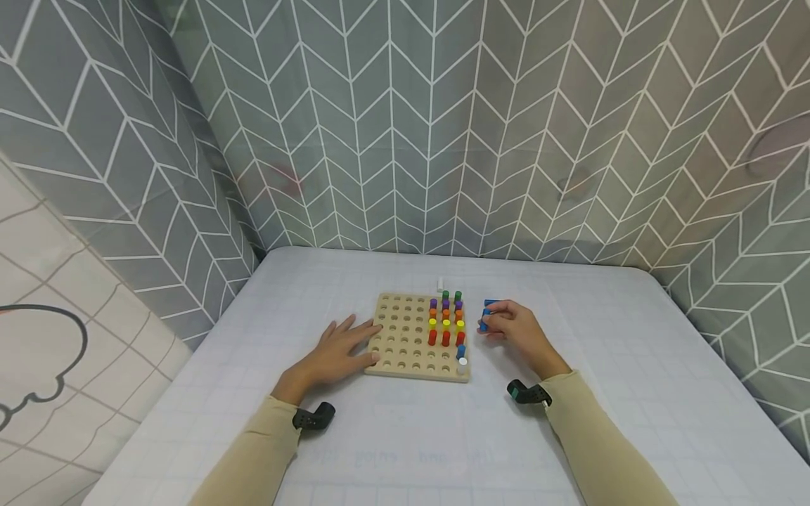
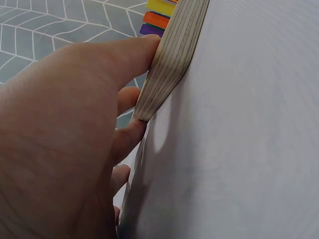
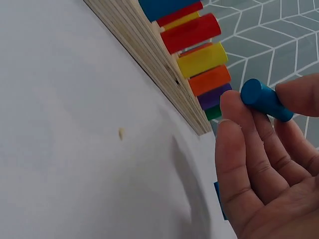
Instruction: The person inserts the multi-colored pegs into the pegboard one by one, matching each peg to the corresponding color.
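A wooden pegboard lies on the table with coloured pegs upright in its right-hand columns. My left hand rests against the board's left edge, thumb and fingertips touching it, fingers spread and fairly straight. Just right of the board, my right hand pinches a blue peg between thumb and fingers, held tilted above the table. Another blue peg lies on the table beyond that hand, partly hidden by it. On the board's right side stand red pegs, yellow pegs, a single blue one and a white peg at the near corner.
Orange pegs, purple pegs and two green pegs fill the farther rows. Behind the board is a loose white peg. A patterned curtain hangs along the table's far edge. Many left-hand holes are bare.
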Demonstrator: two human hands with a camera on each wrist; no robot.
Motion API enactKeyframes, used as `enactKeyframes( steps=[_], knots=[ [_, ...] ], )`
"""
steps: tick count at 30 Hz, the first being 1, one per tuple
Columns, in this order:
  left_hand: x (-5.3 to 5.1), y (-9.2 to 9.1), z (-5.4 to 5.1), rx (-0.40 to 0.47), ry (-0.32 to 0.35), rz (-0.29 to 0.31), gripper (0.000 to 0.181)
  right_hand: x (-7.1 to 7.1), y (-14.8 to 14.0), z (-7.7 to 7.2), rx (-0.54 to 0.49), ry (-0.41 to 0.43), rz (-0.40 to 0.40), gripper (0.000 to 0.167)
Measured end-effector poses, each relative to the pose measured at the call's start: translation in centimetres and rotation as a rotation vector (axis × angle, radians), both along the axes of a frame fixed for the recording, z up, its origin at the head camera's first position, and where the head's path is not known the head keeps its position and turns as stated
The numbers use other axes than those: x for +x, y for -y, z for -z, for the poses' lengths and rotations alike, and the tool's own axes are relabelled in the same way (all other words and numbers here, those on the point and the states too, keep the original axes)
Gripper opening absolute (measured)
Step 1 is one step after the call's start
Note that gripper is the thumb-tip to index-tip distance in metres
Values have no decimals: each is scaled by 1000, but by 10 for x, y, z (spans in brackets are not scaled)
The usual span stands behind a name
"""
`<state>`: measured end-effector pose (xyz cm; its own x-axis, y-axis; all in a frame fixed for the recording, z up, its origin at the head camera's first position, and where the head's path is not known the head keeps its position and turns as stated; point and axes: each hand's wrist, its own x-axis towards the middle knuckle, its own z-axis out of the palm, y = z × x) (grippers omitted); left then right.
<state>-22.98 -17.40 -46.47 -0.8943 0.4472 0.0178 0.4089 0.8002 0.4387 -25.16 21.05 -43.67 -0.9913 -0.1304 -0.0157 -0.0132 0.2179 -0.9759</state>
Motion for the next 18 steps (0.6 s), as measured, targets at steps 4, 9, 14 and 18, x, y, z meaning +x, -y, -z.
enactKeyframes(
  steps=[4, 9, 14, 18],
  knots=[
    [1, -1, -1, 5, 0, -2, 66, 2, 3, -1, -14, 13, -14, 36],
    [2, -2, -1, 10, -3, -6, 66, 6, 9, -3, -19, 12, -46, 36],
    [1, -1, 0, 6, -10, 1, 66, 7, 12, -5, -9, 2, -63, 34],
    [0, 0, -1, -4, -15, 4, 66, 8, 14, -7, -15, 5, -65, 33]
  ],
)
